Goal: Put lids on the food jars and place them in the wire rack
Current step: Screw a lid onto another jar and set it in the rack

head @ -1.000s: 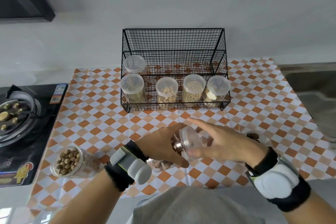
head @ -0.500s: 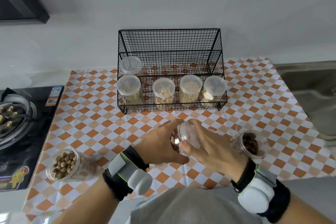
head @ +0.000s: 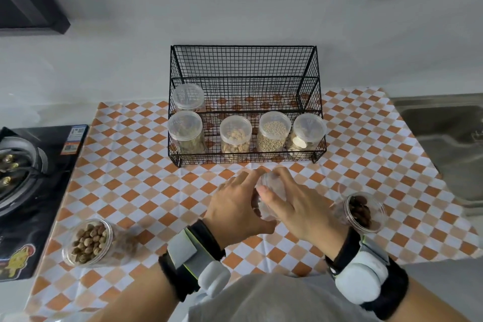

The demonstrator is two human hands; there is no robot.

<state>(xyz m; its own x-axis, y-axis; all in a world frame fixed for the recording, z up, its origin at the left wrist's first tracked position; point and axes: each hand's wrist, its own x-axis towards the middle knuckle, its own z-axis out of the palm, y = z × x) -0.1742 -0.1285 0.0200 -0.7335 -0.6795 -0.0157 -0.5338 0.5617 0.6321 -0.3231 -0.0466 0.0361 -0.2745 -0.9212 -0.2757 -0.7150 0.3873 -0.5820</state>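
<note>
Both hands hold one clear plastic jar (head: 270, 192) above the checked cloth, in front of the black wire rack (head: 245, 78). My left hand (head: 235, 206) wraps the jar's body. My right hand (head: 298, 206) grips its clear lid end. The jar's contents are mostly hidden by my fingers. Several lidded jars stand in the rack: one at the back left (head: 188, 98), others along the front (head: 186, 132). An open jar of light brown nuts (head: 90, 242) lies at the near left. An open jar of dark nuts (head: 362, 210) lies at the right.
A black gas stove (head: 31, 191) sits left of the checked cloth (head: 136, 165). A steel sink (head: 444, 138) lies to the right. The white wall rises behind the rack.
The held jar and both hands have moved a little farther from me, toward the rack. My right hand has turned round the lid end. The view has shifted slightly.
</note>
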